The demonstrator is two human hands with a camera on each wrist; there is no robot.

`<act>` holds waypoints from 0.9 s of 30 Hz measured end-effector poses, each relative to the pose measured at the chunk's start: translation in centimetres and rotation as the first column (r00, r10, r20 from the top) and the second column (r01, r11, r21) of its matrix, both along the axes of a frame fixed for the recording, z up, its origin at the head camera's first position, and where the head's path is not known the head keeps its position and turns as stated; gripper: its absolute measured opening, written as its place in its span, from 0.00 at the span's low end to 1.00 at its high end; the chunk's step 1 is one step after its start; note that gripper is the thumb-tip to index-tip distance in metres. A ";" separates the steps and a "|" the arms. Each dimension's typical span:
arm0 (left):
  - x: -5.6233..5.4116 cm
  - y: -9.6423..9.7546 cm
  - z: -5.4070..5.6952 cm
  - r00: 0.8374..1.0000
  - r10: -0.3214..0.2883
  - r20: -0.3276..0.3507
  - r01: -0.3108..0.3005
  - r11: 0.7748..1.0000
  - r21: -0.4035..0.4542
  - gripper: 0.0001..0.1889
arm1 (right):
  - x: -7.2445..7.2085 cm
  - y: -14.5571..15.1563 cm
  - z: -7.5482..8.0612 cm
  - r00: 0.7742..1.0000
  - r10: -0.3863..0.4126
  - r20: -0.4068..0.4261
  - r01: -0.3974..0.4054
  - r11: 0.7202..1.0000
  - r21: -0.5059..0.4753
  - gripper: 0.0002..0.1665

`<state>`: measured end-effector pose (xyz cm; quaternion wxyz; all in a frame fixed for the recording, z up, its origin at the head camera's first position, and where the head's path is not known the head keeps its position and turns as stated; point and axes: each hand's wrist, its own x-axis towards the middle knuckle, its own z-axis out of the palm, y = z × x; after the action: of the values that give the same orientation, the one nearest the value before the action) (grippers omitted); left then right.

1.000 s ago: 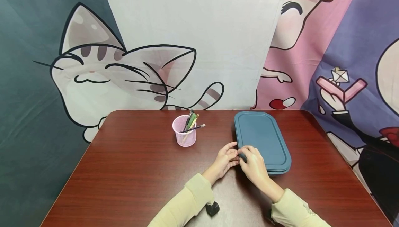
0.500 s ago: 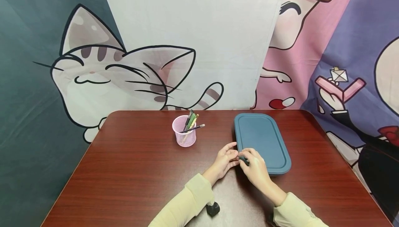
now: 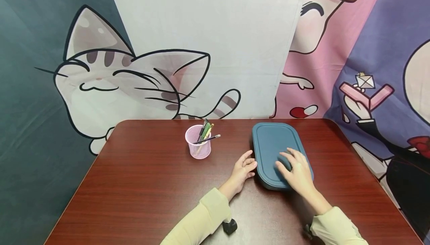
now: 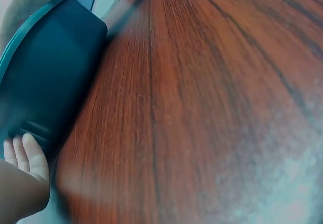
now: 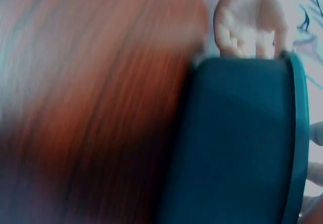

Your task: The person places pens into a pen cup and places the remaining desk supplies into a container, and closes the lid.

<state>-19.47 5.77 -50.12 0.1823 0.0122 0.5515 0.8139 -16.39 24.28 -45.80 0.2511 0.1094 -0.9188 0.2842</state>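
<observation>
A blue lidded box [image 3: 268, 140] lies on the table at the right in the head view. My left hand [image 3: 239, 173] is at the box's left side, its spread fingertips at the wall. In the left wrist view that hand's fingers [image 4: 34, 156] rest against the dark wall, close to a ridged part. My right hand [image 3: 297, 170] is over the lid's near right part with fingers apart and slightly bent. Its fingers [image 5: 315, 171] show beside the rim in the right wrist view. Whether they touch the lid cannot be told. Neither hand grips anything.
A pink mesh cup [image 3: 198, 148] with several pens and pencils stands left of the box, one pencil [image 3: 211, 138] leaning out over its rim. The brown wooden table [image 3: 141, 185] ends at a wall of cartoon-printed cloth [image 3: 215, 21].
My right hand has moved right, away from the box's left edge, where it pinched at a small dark part, to above the lid. My left hand has stayed nearly in place.
</observation>
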 end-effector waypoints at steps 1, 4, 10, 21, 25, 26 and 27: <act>0.0 0.0 0.0 1.000 0.008 -0.006 -0.008 1.000 -0.014 0.28 | -0.1 0.4 0.0 1.000 -0.011 0.026 0.010 1.000 0.016 0.23; 0.2 0.0 -0.2 0.999 0.013 -0.031 -0.014 0.998 -0.056 0.28 | -0.3 1.5 -0.1 0.991 -0.050 0.121 0.042 0.997 0.070 0.29; 0.2 0.2 -0.2 0.996 -0.023 -0.082 0.015 0.995 -0.102 0.29 | -0.5 2.1 -0.2 0.959 -0.122 0.256 0.068 0.975 0.210 0.38; 0.2 0.2 0.0 0.996 -0.031 -0.088 0.020 0.993 -0.118 0.28 | -0.5 1.9 -0.1 0.930 -0.155 0.334 0.058 0.957 0.284 0.41; 0.3 0.2 0.0 0.996 -0.033 -0.086 0.023 0.993 -0.119 0.28 | -0.4 1.8 -0.1 0.930 -0.158 0.331 0.063 0.958 0.281 0.40; 0.3 0.2 0.0 0.996 -0.032 -0.087 0.022 0.992 -0.120 0.28 | -0.4 1.8 -0.1 0.930 -0.158 0.331 0.066 0.960 0.273 0.40; 0.3 0.2 0.1 0.995 -0.031 -0.090 0.020 0.992 -0.122 0.28 | -0.3 1.8 -0.1 0.932 -0.155 0.326 0.069 0.963 0.262 0.40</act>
<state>-19.20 5.98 -50.05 0.1676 0.0454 0.6075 0.7751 -16.73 26.11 -45.90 0.0871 0.0352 -0.9813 0.1680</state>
